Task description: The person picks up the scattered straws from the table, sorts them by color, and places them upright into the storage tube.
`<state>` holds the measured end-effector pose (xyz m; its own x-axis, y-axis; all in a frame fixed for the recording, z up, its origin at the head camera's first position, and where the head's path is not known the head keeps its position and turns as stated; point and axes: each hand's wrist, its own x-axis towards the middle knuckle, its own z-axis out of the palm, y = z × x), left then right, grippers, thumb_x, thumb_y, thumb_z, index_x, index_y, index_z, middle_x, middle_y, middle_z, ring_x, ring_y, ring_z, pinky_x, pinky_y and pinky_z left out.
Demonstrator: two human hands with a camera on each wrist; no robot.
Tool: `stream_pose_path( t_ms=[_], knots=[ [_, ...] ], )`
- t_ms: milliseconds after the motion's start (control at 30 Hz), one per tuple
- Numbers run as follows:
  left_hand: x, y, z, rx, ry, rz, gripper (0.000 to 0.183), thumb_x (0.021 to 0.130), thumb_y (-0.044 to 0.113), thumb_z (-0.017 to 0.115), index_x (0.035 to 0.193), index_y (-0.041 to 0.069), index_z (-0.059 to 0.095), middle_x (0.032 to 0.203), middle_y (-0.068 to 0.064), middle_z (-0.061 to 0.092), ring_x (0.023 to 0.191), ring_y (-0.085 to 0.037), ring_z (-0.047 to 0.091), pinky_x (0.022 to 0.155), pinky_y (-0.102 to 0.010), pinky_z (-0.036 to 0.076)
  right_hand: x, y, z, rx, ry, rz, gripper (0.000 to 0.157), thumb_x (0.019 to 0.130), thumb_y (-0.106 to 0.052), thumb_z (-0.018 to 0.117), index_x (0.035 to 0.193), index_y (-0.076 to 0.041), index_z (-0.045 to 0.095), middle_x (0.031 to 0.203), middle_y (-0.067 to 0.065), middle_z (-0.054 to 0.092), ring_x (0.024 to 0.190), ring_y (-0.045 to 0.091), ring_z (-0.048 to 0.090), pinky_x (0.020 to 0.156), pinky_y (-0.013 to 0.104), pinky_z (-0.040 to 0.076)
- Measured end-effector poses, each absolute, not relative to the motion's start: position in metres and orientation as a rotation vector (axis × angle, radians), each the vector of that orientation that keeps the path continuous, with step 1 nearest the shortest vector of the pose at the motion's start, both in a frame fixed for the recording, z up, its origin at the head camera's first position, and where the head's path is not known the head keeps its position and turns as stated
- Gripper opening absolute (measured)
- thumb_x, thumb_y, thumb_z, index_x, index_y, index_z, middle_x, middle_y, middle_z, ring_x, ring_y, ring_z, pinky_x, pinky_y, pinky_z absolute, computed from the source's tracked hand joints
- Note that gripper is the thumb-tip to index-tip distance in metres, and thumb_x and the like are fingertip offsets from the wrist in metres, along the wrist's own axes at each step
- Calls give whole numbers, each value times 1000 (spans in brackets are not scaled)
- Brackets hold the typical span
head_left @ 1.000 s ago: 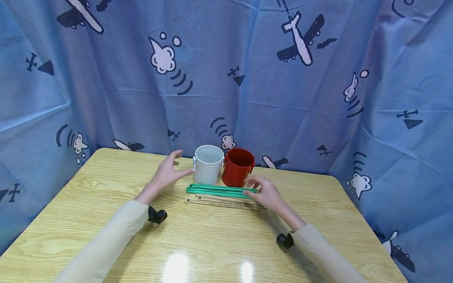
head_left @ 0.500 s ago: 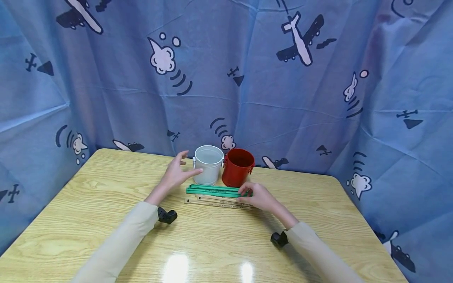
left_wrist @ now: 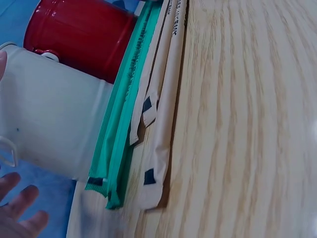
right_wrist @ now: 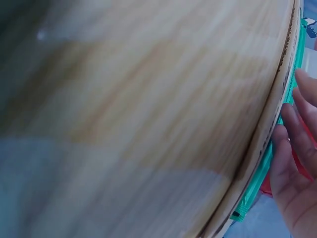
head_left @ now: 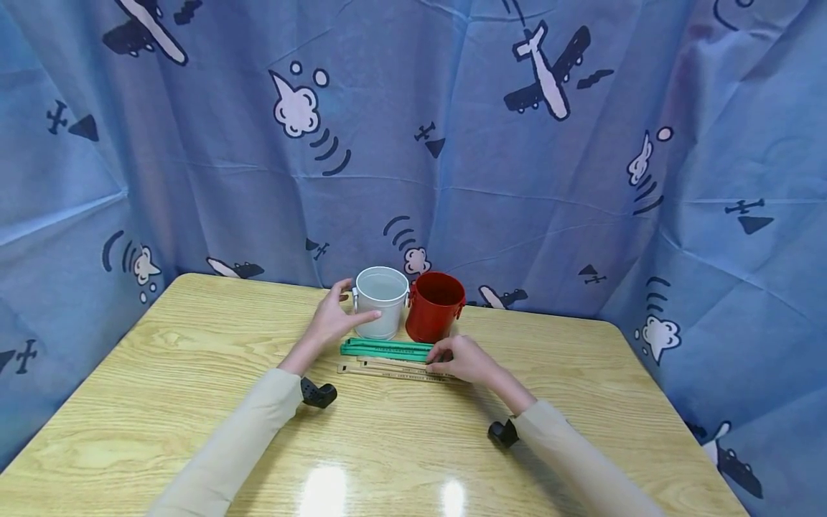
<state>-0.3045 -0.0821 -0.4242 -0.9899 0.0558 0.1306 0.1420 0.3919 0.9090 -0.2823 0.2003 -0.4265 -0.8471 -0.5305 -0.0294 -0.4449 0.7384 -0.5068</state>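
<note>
In the head view my left hand (head_left: 332,316) spreads around the left side of a white bucket (head_left: 378,323), its thumb in front. The left wrist view shows the hand's fingers (left_wrist: 22,198) apart from the bucket's wall. My right hand (head_left: 466,361) hangs over the right end of long, thin green wrapped packets (head_left: 388,350). Its curved fingers (right_wrist: 290,119) are beside the green and beige packets; no clear pinch shows. Beige wrapped packets (head_left: 388,372) with black print lie in front of the green ones. What the wrappers hold is hidden.
A red bucket (head_left: 429,316) stands against the white bucket's right side, behind the packets. All lie on a wood-grain table (head_left: 388,438). Behind it hangs a blue curtain (head_left: 362,201) with airplane prints. A black device (head_left: 319,394) sits at the left wrist.
My left hand has moved right, bringing its thumb in front of the white bucket. My right hand has shifted left and slightly down over the packets. Buckets and packets have stayed put.
</note>
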Motion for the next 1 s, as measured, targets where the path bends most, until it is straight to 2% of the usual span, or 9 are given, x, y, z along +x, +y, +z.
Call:
stream_pose_path(
  t_ms=[267,567,1000],
  knots=[
    [-309,-73,-428,-184,-2504,-1763,96,73,38,83,149,12,29,147,-12,42,134,-32,41,106,-50,40,-283,199,-427,-804,2768,-701,10,84,-18,74,92,-13,76,88,-1,73,73,9,53,63,18,45],
    [-313,-66,-429,-173,-2486,-1762,99,71,33,85,148,9,28,143,-15,46,133,-33,43,109,-51,37,-282,195,-425,-821,2745,-677,12,83,-18,75,92,-11,76,80,-3,71,68,8,53,62,18,47],
    [-319,-62,-433,-202,-2442,-1744,95,69,29,86,145,8,32,137,-15,51,128,-32,48,108,-49,39,-281,193,-424,-859,2763,-622,5,83,-17,75,84,-13,73,76,-5,67,67,7,52,64,17,46]
  ],
)
